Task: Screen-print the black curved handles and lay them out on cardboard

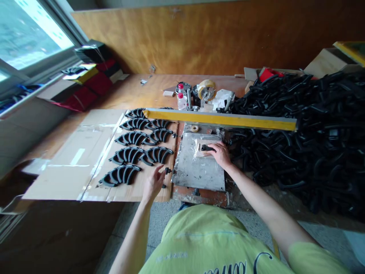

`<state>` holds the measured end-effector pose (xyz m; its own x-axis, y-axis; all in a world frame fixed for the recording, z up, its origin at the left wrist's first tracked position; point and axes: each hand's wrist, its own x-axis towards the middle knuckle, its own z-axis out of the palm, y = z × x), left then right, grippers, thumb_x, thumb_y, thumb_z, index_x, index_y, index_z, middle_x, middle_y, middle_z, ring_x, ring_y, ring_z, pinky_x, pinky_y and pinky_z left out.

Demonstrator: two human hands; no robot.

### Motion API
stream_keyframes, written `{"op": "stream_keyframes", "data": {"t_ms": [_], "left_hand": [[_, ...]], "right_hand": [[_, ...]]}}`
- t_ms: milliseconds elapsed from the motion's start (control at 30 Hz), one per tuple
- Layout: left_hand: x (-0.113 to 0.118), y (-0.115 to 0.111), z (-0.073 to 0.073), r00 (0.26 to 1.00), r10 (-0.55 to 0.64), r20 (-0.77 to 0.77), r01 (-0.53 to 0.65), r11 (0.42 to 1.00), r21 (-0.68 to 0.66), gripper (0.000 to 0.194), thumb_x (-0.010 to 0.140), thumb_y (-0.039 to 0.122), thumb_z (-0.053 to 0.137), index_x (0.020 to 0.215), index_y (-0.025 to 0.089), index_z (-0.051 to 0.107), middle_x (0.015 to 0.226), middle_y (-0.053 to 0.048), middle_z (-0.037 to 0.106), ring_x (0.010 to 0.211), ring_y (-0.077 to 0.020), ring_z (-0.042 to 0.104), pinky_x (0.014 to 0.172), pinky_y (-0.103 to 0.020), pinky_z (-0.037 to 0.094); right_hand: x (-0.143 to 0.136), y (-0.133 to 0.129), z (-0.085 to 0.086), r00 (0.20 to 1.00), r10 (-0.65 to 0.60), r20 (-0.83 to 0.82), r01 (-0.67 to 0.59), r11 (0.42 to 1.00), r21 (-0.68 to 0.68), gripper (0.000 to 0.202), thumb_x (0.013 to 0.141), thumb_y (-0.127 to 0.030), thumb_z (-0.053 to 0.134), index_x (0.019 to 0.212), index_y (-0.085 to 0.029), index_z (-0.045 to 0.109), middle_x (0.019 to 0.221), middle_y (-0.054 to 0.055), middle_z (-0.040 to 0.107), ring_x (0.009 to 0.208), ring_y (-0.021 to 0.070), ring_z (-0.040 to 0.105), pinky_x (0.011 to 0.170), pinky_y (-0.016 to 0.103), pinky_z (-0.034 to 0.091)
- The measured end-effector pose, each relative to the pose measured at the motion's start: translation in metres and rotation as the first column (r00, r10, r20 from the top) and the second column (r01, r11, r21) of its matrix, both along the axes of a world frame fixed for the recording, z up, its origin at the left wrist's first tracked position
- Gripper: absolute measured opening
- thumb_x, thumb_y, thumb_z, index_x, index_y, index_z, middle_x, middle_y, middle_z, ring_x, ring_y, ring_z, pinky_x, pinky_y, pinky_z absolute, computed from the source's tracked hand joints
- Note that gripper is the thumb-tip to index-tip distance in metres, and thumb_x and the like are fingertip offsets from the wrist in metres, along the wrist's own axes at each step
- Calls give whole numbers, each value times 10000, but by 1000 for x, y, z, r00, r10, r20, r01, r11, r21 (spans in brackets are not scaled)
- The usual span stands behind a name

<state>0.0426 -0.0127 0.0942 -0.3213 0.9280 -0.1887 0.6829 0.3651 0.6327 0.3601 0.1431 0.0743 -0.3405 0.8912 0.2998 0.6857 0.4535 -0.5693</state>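
Observation:
My right hand (221, 153) is closed on a black plastic part (207, 148), which sits on a pale block (201, 153) fixed to the grey metal plate (196, 175). Lower left, my left hand (154, 182) is bent round a second black curved part (167, 171). One end of that part shows at the fingertips, and the palm covers most of the rest. It is over the right edge of the cardboard sheet (68, 179). Beside this hand, rows of black curved parts (122, 174) lie nested on the cardboard.
A yellow-faced bar (222, 118) crosses above the plate's far side. Black parts (296, 152) form a large heap at right. Behind the bar stand red-capped bottles (181, 101) and a tape roll (207, 90). Boxes (82, 89) are stacked by the window.

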Motion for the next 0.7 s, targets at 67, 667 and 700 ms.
{"op": "stream_keyframes", "data": {"t_ms": [67, 667, 700], "left_hand": [[8, 9, 7, 999, -11, 38, 9, 999, 37, 508, 866, 524, 437, 1253, 219, 564, 681, 7, 647, 563, -136, 573, 537, -224, 421], [53, 123, 151, 777, -205, 595, -195, 821, 536, 430, 914, 513, 412, 1122, 175, 577, 659, 25, 578, 485, -72, 510, 477, -179, 434], [56, 127, 159, 752, -229, 619, -206, 810, 549, 408, 917, 504, 395, 1009, 166, 604, 642, 21, 567, 475, -72, 500, 468, -179, 429]], "right_hand": [[-9, 10, -4, 996, 85, 12, -84, 996, -8, 215, 810, -224, 681, 1021, -232, 722, 1045, 51, 710, 1038, 228, 547, 960, 368, 398], [7, 20, -8, 959, 220, 178, -225, 974, 10, 395, 895, -82, 435, 1174, -218, 679, 1124, 69, 641, 1076, 200, 519, 973, 345, 426], [10, 21, -8, 959, 223, 174, -229, 973, 13, 412, 892, -77, 432, 1190, -232, 670, 1154, 63, 633, 1097, 197, 518, 987, 346, 423]]}}
